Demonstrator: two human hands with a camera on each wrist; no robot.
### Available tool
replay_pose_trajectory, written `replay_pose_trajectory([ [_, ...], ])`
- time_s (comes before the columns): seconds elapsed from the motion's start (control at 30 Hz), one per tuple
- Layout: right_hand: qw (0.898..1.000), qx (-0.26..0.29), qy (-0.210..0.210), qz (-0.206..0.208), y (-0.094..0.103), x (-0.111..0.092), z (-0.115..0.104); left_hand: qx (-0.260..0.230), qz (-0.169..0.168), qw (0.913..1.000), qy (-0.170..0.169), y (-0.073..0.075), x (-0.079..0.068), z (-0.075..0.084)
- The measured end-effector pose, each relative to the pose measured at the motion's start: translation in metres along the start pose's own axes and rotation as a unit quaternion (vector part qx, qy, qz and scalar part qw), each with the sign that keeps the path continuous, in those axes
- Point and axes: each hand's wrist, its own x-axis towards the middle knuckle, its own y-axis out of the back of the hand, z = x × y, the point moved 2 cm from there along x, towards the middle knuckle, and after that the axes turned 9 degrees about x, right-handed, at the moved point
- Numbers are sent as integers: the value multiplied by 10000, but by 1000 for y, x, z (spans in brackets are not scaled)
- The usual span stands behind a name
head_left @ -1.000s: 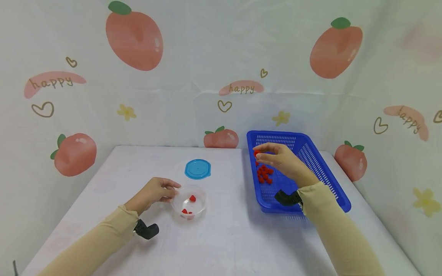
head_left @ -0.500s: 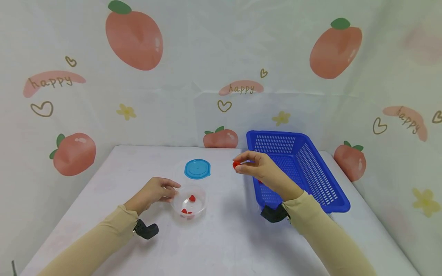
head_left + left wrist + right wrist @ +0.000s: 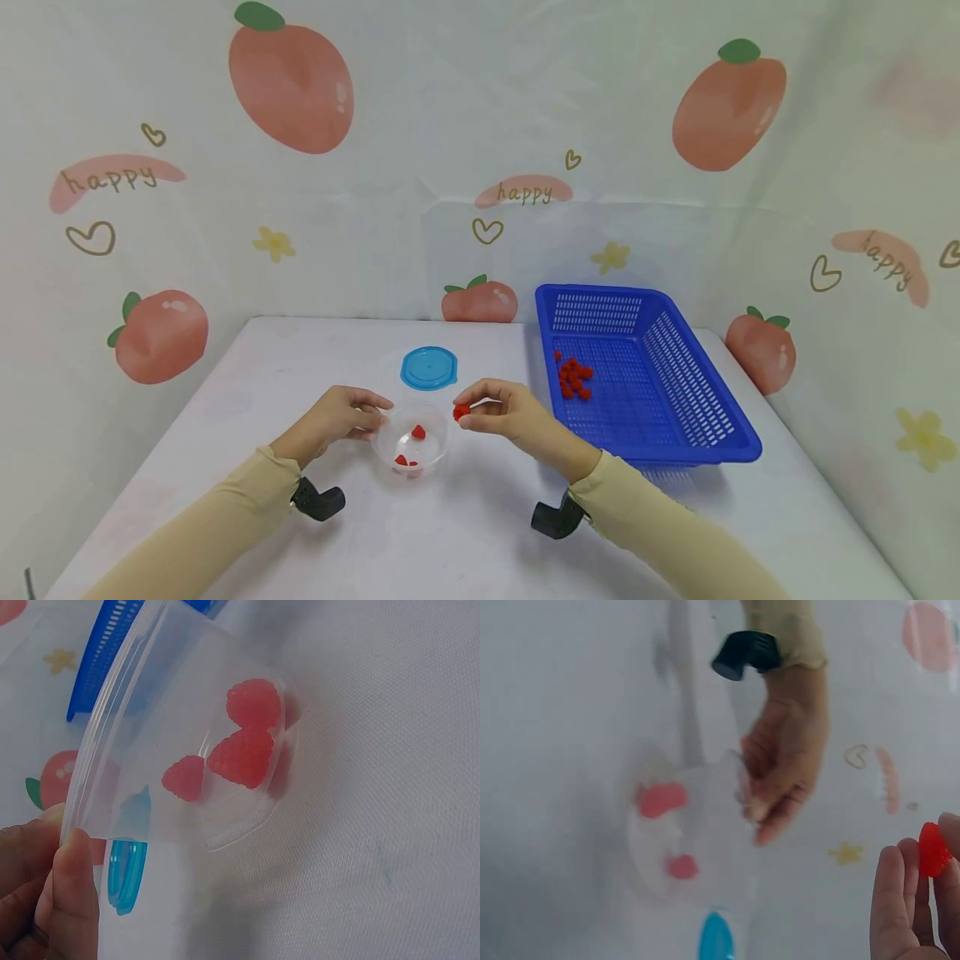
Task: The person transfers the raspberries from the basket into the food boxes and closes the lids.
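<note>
A clear round plastic tub (image 3: 442, 454) stands on the table with a few red raspberries (image 3: 244, 757) at its bottom. My left hand (image 3: 337, 421) pinches the tub's rim on its left side, thumb and fingers over the edge in the left wrist view. Between the thumb and fingertips of my right hand (image 3: 517, 421) is one more raspberry (image 3: 933, 850), held close by the tub's right rim. Behind the tub lies its blue lid (image 3: 429, 367), flat on the table.
A blue slotted plastic basket (image 3: 652, 450) stands at the right, with a cluster of raspberries (image 3: 574, 379) along its left side. A patterned cloth (image 3: 390, 233) hangs behind the white-covered table (image 3: 465, 533).
My right hand has carried a raspberry from over the basket leftward and down to beside the tub. My left hand and the tub have stayed in place.
</note>
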Motion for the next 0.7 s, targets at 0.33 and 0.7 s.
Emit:
replay_pose_trajectory([
  [0.33,9992,44,-382,90,-22,20,40,56,-20,10000,-69,1,-6,4],
  [0.7,9983,-128,-401,409,-28,30,58,37,-76,9999,-83,1,-6,6],
])
